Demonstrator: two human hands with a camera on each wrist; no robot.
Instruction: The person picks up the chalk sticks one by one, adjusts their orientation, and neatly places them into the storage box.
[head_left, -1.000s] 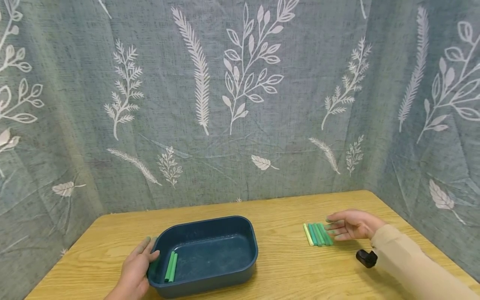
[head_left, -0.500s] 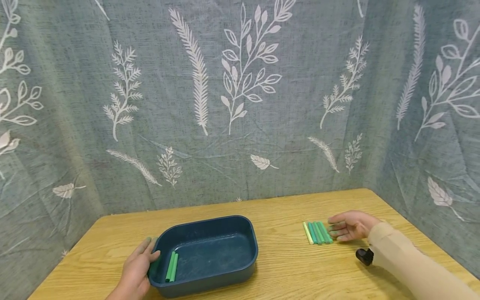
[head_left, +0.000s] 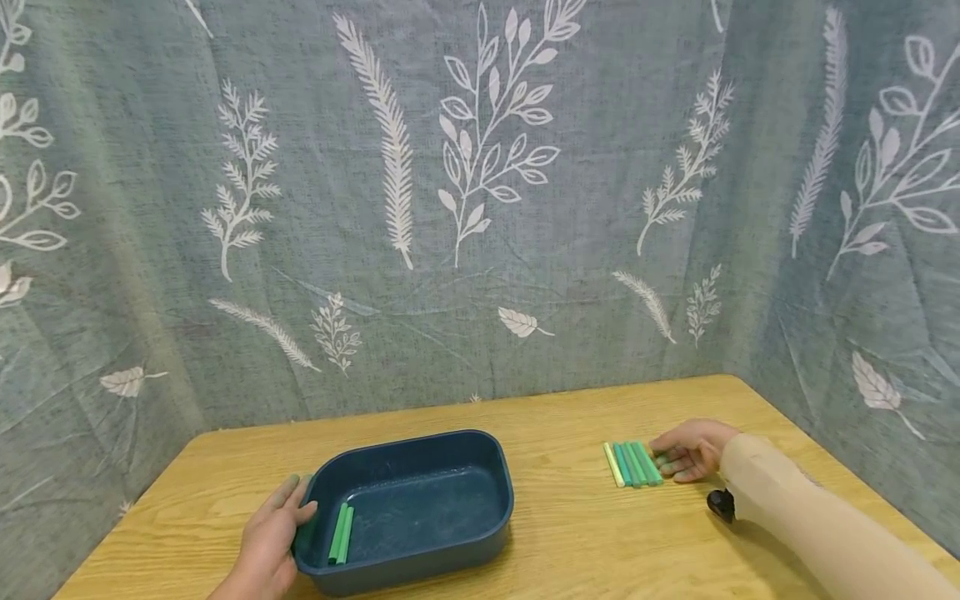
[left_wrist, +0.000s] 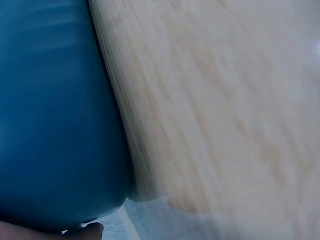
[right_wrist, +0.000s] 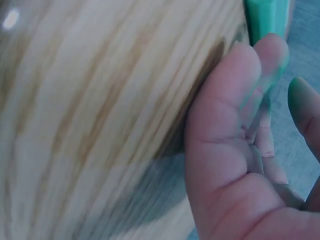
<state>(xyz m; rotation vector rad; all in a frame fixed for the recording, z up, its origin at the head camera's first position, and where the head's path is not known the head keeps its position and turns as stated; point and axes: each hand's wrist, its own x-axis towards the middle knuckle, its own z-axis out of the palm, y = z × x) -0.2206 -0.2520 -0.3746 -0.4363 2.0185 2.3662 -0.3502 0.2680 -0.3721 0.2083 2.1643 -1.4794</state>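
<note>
In the head view my left hand (head_left: 268,533) rests at the left end of a dark blue basin (head_left: 405,575), fingers extended along its outer wall and thumb at the rim. Two green chalk-like sticks (head_left: 341,533) lie side by side inside, near that end. To the right, several similar sticks (head_left: 634,464) form a neat row on the table, pale yellow at the left, then teal and greens. My right hand (head_left: 690,450) is low beside the row's right end, its fingers loosely bent. In the right wrist view its green-stained fingertips (right_wrist: 272,52) are right at the end of a green stick (right_wrist: 262,20).
The wooden table (head_left: 555,517) runs back to a grey-green curtain (head_left: 450,333) with white leaf prints, which also encloses both sides. A small black device (head_left: 722,505) sits under the right wrist, by the beige sleeve (head_left: 795,500).
My right hand has moved slightly left and closer to the row of sticks, its fingers bending more. The left hand, basin and sticks stay in place, while the head view shifts slightly.
</note>
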